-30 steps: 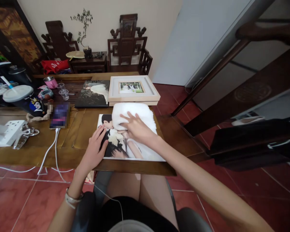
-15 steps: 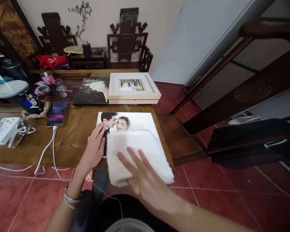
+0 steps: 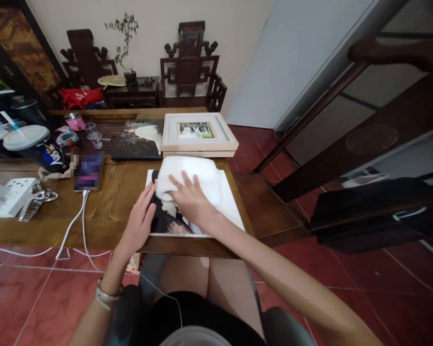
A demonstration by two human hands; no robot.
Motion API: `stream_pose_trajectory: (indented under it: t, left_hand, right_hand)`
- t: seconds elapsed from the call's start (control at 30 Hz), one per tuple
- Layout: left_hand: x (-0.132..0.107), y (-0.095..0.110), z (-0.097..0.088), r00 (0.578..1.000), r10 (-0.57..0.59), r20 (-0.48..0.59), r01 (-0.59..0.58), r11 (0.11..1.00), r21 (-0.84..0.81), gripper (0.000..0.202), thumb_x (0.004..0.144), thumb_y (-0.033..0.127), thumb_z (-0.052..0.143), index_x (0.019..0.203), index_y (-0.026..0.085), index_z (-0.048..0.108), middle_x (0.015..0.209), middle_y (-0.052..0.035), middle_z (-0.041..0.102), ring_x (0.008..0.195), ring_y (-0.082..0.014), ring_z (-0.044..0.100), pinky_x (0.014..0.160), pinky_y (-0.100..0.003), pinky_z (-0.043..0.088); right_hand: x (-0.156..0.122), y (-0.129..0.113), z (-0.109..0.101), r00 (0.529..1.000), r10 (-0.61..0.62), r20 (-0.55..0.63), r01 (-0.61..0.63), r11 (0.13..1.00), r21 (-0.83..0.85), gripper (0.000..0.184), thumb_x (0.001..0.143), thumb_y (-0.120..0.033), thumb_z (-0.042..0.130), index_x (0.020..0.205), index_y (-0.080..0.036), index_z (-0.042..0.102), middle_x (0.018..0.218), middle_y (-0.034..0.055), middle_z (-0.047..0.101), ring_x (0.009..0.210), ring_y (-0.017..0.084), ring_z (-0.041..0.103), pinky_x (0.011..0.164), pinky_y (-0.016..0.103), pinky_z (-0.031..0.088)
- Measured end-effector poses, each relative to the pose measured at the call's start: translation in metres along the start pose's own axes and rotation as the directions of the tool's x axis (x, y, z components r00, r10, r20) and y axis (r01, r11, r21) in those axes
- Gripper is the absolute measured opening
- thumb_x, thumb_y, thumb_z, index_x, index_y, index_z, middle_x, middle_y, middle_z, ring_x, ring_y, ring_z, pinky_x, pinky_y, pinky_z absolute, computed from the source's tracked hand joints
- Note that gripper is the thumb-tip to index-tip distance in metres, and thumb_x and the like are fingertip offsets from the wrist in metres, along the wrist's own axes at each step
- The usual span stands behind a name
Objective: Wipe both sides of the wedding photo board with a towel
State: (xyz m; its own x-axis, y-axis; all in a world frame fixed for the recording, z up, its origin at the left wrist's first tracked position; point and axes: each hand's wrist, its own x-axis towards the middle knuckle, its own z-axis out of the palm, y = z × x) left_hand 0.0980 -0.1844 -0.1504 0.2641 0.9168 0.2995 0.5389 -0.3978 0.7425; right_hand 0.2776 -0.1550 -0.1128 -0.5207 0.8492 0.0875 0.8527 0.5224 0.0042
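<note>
Standing on red floor tiles (image 3: 29,298), a brown wooden table (image 3: 120,206) is facing two dark, carved wooden chairs (image 3: 190,62). Left hand (image 3: 139,222) is lying flattened, fingers together, thumb apart, at the left edge of a rectangular white photo panel (image 3: 233,204) on the table. Right hand (image 3: 195,201) is resting, fingers wide, on a folded, fluffy white cloth (image 3: 193,167) covering the panel's upper middle, just beside the left fingertips.
</note>
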Motion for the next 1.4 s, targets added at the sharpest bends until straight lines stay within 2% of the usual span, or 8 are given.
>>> stream_pose_trajectory:
  t: [0.23,0.37,0.47,0.6,0.73,1.0,1.17,1.4]
  left_hand:
    - [-0.003,0.003,-0.004,0.983,0.095,-0.158,-0.114,0.987,-0.115,0.060,0.099,0.053,0.013,0.148,0.025,0.035,0.156,-0.0043,0.032,0.146,-0.0229,0.021,0.120,-0.045,0.015]
    - [-0.004,0.002,0.001,0.995,0.079,-0.064,-0.079,0.997,-0.003,0.057,0.100,0.050,0.016,0.148,0.025,0.033,0.157,-0.0076,0.031,0.146,-0.0234,0.023,0.118,-0.047,0.020]
    - [-0.003,0.002,0.006,0.999,0.029,0.031,-0.033,0.988,0.149,0.048,0.101,0.040,0.029,0.146,0.024,0.037,0.155,-0.0106,0.033,0.144,-0.0245,0.027,0.115,-0.050,0.026]
    - [-0.002,0.001,0.010,0.998,0.039,0.045,-0.050,0.967,0.251,0.044,0.099,0.031,0.037,0.140,0.018,0.044,0.150,-0.0158,0.040,0.142,-0.0261,0.032,0.111,-0.052,0.031]
    - [-0.001,-0.002,0.010,0.998,0.060,0.031,-0.066,0.965,0.254,0.043,0.097,0.028,0.041,0.139,0.018,0.047,0.148,-0.0156,0.044,0.141,-0.0269,0.034,0.110,-0.053,0.034]
    - [0.000,-0.007,0.008,0.999,0.048,-0.004,-0.046,0.971,0.233,0.041,0.093,0.030,0.047,0.131,0.019,0.057,0.138,-0.0135,0.056,0.135,-0.0296,0.044,0.109,-0.054,0.037]
    - [0.002,-0.005,0.008,0.998,0.064,-0.005,-0.062,0.974,0.218,0.040,0.094,0.029,0.046,0.130,0.016,0.057,0.137,-0.0144,0.056,0.135,-0.0289,0.044,0.109,-0.054,0.037]
    - [0.001,-0.002,0.009,0.997,0.080,0.009,-0.081,0.977,0.195,0.041,0.095,0.025,0.044,0.135,0.021,0.051,0.143,-0.0123,0.051,0.140,-0.0265,0.037,0.110,-0.055,0.035]
  right_hand:
    - [-0.053,-0.041,-0.001,0.951,-0.307,-0.035,0.308,0.937,0.167,0.025,0.093,-0.020,0.051,0.088,-0.022,0.075,0.149,0.0050,0.043,0.138,0.043,0.029,0.107,0.069,0.027]
    - [-0.107,-0.032,-0.005,0.942,-0.317,-0.114,0.336,0.911,0.238,0.021,0.089,-0.015,0.055,0.081,-0.024,0.073,0.150,-0.0004,0.042,0.144,0.031,0.022,0.116,0.058,0.023]
    - [-0.126,-0.013,-0.007,0.965,-0.244,-0.100,0.261,0.935,0.242,0.027,0.076,-0.001,0.058,0.078,-0.023,0.074,0.149,0.0028,0.043,0.143,0.033,0.023,0.115,0.058,0.025]
    - [-0.107,0.019,-0.007,0.995,-0.077,-0.060,0.089,0.969,0.232,0.050,0.065,0.009,0.050,0.099,-0.017,0.075,0.146,0.0116,0.046,0.140,0.039,0.029,0.109,0.064,0.031]
    - [-0.052,0.036,-0.012,1.000,0.000,-0.001,0.001,0.968,0.253,0.054,0.071,0.005,0.047,0.114,-0.017,0.069,0.144,0.0119,0.049,0.138,0.039,0.033,0.105,0.063,0.035]
    - [0.050,0.002,-0.022,0.988,-0.151,-0.021,0.151,0.952,0.267,0.046,0.078,0.001,0.045,0.110,-0.022,0.070,0.125,0.0082,0.065,0.118,0.032,0.052,0.096,0.049,0.041]
    - [0.038,0.014,-0.015,0.993,-0.118,-0.023,0.120,0.956,0.266,0.052,0.075,0.004,0.047,0.116,-0.019,0.068,0.133,0.0100,0.060,0.128,0.032,0.046,0.102,0.053,0.036]
    - [-0.024,0.086,0.001,0.998,0.049,-0.038,-0.039,0.968,0.247,0.064,0.065,0.011,0.040,0.117,-0.015,0.067,0.143,0.0119,0.050,0.140,0.033,0.031,0.110,0.060,0.029]
